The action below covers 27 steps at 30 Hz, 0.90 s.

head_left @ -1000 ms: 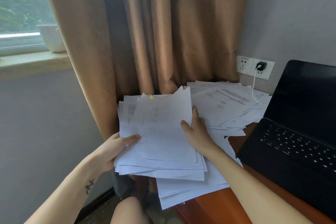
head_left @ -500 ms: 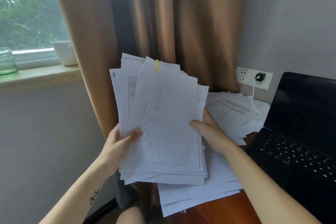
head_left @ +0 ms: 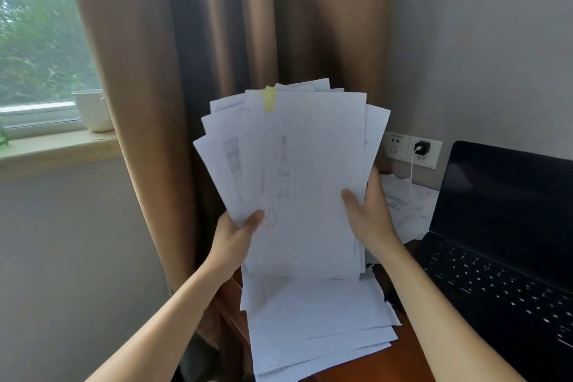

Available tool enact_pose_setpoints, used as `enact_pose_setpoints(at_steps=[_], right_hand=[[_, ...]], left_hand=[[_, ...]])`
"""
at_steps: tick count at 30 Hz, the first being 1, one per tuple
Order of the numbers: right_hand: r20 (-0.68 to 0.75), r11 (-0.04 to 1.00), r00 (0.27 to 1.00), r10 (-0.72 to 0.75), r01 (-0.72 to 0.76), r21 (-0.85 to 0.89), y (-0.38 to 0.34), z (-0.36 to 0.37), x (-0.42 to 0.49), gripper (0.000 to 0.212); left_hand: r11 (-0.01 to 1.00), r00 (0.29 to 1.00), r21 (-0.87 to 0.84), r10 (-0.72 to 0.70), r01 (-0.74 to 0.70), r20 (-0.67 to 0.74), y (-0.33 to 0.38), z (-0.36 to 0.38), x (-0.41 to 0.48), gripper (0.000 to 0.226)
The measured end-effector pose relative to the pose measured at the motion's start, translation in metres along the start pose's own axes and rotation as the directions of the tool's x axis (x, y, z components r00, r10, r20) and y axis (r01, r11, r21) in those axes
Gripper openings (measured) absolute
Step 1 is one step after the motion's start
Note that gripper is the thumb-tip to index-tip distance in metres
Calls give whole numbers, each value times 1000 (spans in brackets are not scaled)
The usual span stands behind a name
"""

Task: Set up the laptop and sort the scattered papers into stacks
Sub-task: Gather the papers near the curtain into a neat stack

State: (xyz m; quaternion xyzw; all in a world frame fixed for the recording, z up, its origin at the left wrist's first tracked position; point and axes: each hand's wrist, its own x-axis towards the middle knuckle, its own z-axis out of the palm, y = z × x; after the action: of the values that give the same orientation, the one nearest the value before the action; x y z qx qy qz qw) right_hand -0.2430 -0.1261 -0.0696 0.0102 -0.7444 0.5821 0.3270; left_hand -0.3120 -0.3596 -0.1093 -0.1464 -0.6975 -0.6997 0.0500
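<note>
Head view shows two hands, one laptop and three lots of paper: one sheaf (head_left: 304, 170) held up in the air, one pile (head_left: 313, 319) lying on the desk (head_left: 387, 366) below it, and one heap (head_left: 406, 205) farther back by the wall. The sheaf stands nearly upright in front of the curtain (head_left: 217, 40), its white sheets fanned out unevenly at the top. The front sheet carries faint print, one yellow tab (head_left: 269, 99) at its top edge and one round red stamp (head_left: 269, 218) low on its left. The left hand (head_left: 235, 239) grips the sheaf's lower left edge, the left thumb (head_left: 252, 219) pressed on the front beside the stamp and the fingers hidden behind the paper. The right hand (head_left: 372, 214) grips the right edge, the right thumb (head_left: 350, 197) on the front and the fingers curled round the back. The laptop (head_left: 502, 226) sits open on the right of the desk, screen dark, just beside the heap. Two sockets (head_left: 412, 149) are on the wall; one holds a black charger (head_left: 421, 147) with one white cable (head_left: 411, 174) hanging down. One white cup (head_left: 93, 110) stands on the sill (head_left: 55, 146).
</note>
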Motion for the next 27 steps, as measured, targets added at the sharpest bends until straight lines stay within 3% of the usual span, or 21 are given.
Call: enact_pose_setpoints(at_steps=[7, 15, 20, 22, 25, 27], right_hand=[[-88, 996, 994, -66, 72, 59, 1, 8, -6, 66], [-116, 995, 991, -73, 81, 64, -2, 10, -4, 60], [-114, 995, 990, -78, 84, 50, -3, 10, -3, 59], [-103, 995, 991, -84, 88, 39, -4, 10, -3, 60], [-89, 995, 992, -91, 94, 39, -5, 9, -5, 59], [-78, 995, 993, -93, 95, 24, -4, 7, -4, 54]], left_hand=[[999, 999, -36, -36, 37, 28, -2, -5, -2, 31], [990, 999, -135, 48, -44, 23, 22, -6, -1, 78], [965, 974, -147, 202, -216, -105, 38, -9, 2, 58], [952, 957, -155, 240, -265, -164, 47, -8, 3, 61], [950, 952, -166, 229, -264, -203, 56, -5, 7, 69], [958, 956, -136, 223, -251, -190, 58, -4, 11, 61]])
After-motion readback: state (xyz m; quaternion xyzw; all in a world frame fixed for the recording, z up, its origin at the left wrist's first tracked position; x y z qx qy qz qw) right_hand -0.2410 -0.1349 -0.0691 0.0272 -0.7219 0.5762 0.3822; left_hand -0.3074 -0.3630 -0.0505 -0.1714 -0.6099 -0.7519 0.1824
